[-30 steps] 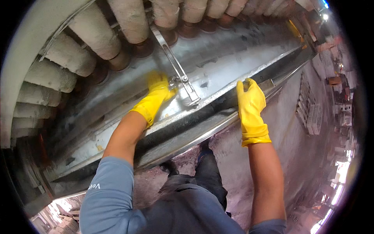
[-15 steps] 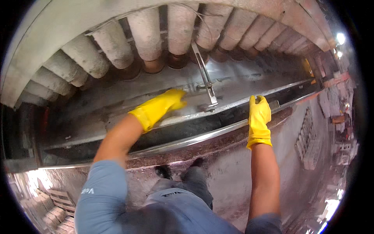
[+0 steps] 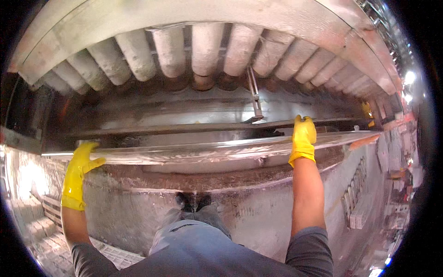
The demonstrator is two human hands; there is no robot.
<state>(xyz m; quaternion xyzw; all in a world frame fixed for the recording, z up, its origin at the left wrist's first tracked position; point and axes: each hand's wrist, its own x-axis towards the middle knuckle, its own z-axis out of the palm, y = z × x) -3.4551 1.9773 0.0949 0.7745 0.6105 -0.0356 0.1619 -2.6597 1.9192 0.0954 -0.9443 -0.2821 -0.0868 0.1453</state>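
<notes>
Both my hands wear yellow rubber gloves. My left hand is at the left end of a long shiny front strip. Its thumb stands apart and its fingers lie across the strip's edge, with no grip showing. Farther right, my right hand reaches over the same strip with its fingers curled; whatever lies inside them is hidden. Beyond the strip is a dark, wet-looking bed. Between my hands, a slotted metal bracket hangs down over the bed.
A row of thick whitish cylinders hangs under a pale curved beam at the far side. Stacked blocks and a slatted wooden pallet are at lower left. A pale slatted rack lies at right.
My left hand has swung from beside the bracket to the far left end of the front strip. My right hand stays near the strip, fingers curled. The view has shifted.
</notes>
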